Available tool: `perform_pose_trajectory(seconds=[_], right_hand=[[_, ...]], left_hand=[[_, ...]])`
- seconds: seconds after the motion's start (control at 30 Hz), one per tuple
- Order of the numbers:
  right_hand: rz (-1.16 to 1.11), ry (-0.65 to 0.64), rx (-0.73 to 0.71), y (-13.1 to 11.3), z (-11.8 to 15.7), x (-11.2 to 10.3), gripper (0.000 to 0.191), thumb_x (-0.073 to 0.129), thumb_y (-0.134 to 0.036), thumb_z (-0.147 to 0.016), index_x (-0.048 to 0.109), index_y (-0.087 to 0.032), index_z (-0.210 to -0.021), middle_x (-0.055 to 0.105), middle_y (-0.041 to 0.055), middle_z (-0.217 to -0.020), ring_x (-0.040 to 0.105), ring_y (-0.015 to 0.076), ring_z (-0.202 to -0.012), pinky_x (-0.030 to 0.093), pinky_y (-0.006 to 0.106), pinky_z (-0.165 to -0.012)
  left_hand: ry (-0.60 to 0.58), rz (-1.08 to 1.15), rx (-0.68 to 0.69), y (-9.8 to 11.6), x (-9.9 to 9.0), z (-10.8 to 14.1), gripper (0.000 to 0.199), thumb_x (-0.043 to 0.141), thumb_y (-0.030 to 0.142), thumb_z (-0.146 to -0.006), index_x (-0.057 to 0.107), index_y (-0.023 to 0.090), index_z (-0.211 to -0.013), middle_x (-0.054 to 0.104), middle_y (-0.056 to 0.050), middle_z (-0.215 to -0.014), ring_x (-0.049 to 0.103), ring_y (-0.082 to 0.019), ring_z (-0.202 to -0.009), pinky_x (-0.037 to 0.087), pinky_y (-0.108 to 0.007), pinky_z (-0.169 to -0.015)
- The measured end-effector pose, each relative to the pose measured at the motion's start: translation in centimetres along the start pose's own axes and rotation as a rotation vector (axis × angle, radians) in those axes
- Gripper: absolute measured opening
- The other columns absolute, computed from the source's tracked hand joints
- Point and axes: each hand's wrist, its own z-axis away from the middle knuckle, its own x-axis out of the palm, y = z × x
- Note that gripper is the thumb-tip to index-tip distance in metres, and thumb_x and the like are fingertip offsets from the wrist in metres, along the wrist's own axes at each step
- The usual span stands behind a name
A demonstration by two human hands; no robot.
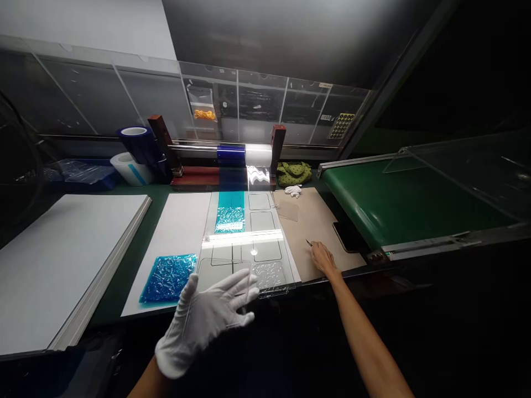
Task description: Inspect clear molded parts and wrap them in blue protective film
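Note:
My left hand [207, 309], in a white glove, is in front of the table's near edge. A thin clear plate [224, 271] seems to span its thumb and fingers; the outline is faint. Beneath lies a clear template [265, 221] with black rounded outlines, a bubbly clear piece [269, 275] on its near right part. To the left, a blue film-covered stack [168, 279] rests on white paper [182, 221]. My bare right hand [322, 258] is closed around a small dark pointed tool [309, 242] over the brown board [307, 221]; its exact kind is unclear.
Blue and white film rolls [244, 155] hang on a stand behind the template. Loose rolls [135, 155] and a thick white sheet stack [70, 254] stand left. A phone [347, 237] lies beside the green conveyor belt [385, 193]. A green pouch [293, 173] sits behind.

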Motion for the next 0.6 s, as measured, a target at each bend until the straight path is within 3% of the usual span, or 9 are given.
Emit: perform_pose_trajectory(seconds=[0.07, 0.13, 0.23, 0.37, 0.47, 0.6], right_hand=[[0.026, 0.032, -0.048, -0.7, 0.2, -0.5, 0.044, 0.044, -0.026, -0.087, 0.043, -0.007, -0.126, 0.049, 0.0217, -0.129, 0.041, 0.0302, -0.125, 0.030, 0.047, -0.102], [0.006, 0.107, -0.158, -2.7, 1.4, -1.7, 0.063, 0.048, -0.040, -0.085, 0.031, -0.008, -0.137, 0.039, 0.0204, -0.140, 0.030, 0.0318, -0.133, 0.019, 0.053, -0.108], [-0.114, 0.165, -0.443, -7.2, 4.8, -4.8, 0.082, 0.050, -0.053, -0.081, 0.018, -0.011, -0.144, 0.035, 0.0182, -0.144, 0.031, 0.0318, -0.134, 0.018, 0.057, -0.109], [-0.235, 0.024, -0.767, -12.7, 8.6, -8.1, 0.102, 0.059, -0.058, -0.072, 0.008, -0.011, -0.146, 0.033, 0.0172, -0.145, 0.028, 0.0309, -0.135, 0.015, 0.057, -0.112], [-0.249, -0.079, -0.879, -14.5, 9.1, -8.3, 0.111, 0.063, -0.059, -0.067, 0.006, -0.007, -0.146, 0.033, 0.0200, -0.145, 0.027, 0.0326, -0.135, 0.013, 0.060, -0.111], [-0.221, -0.141, -0.916, -14.6, 8.2, -7.3, 0.111, 0.063, -0.058, -0.066, 0.007, -0.005, -0.145, 0.037, 0.0228, -0.141, 0.032, 0.0338, -0.132, 0.011, 0.062, -0.110]], left_hand=[[-0.067, 0.343, -0.032, -1.0, -0.3, -0.7, 0.118, 0.015, 0.093, -0.058, 0.031, 0.010, -0.141, 0.016, -0.016, -0.152, 0.013, -0.038, -0.138, 0.027, -0.058, -0.104], [-0.069, 0.527, -0.038, -1.9, -0.3, -1.5, 0.120, 0.019, 0.093, -0.057, 0.032, 0.006, -0.139, 0.012, -0.017, -0.152, 0.007, -0.037, -0.139, 0.026, -0.057, -0.104], [-0.044, 0.584, -0.049, -2.5, -0.1, -2.6, 0.119, 0.021, 0.093, -0.059, 0.033, 0.005, -0.138, 0.010, -0.017, -0.152, 0.008, -0.036, -0.139, 0.028, -0.056, -0.103], [-0.048, 0.600, -0.050, -3.0, 0.1, -4.3, 0.114, 0.018, 0.090, -0.063, 0.026, 0.007, -0.140, 0.011, -0.018, -0.152, 0.014, -0.035, -0.138, 0.026, -0.057, -0.103], [-0.063, 0.630, -0.031, -3.6, 0.2, -5.7, 0.112, 0.016, 0.090, -0.062, 0.020, 0.012, -0.142, 0.017, -0.018, -0.150, 0.019, -0.034, -0.137, 0.023, -0.056, -0.105], [-0.056, 0.638, -0.014, -4.1, 0.3, -7.3, 0.110, 0.012, 0.091, -0.061, 0.021, 0.017, -0.142, 0.026, -0.017, -0.147, 0.027, -0.034, -0.134, 0.023, -0.055, -0.105]])
